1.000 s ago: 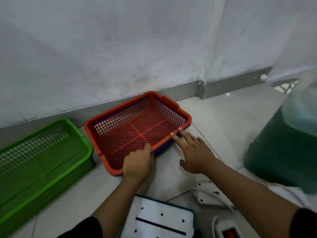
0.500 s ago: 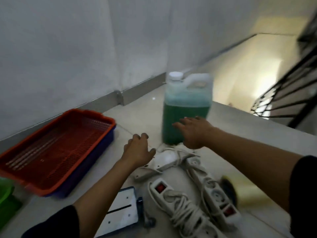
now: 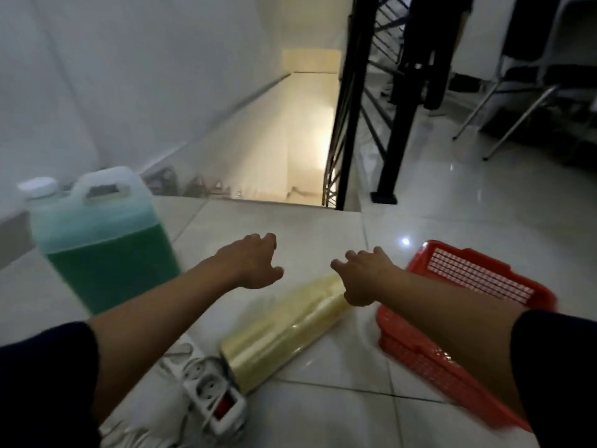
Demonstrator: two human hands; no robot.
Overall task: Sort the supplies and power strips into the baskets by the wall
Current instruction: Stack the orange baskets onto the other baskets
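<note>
A roll of clear yellowish plastic wrap (image 3: 284,328) lies on the white tiled floor in the middle. My left hand (image 3: 252,263) hovers above the floor beyond the roll, fingers loosely curled, holding nothing. My right hand (image 3: 365,276) hangs over the roll's far end, fingers relaxed and empty. A red mesh basket (image 3: 465,292) sits on the floor to the right, partly under my right forearm. A white power strip (image 3: 213,392) with a red switch lies at the roll's near end. A jug of green liquid (image 3: 100,240) with a white cap stands at the left.
Just beyond my hands the floor ends at a stairwell (image 3: 290,150) going down. A black metal railing (image 3: 358,101) borders it. Chair legs (image 3: 517,108) and a standing person's legs (image 3: 426,50) are at the far right.
The view has swung right, away from the wall baskets. Both hands left the red basket's rim, passed the jug and power strips, and now reach over the plastic wrap roll.
</note>
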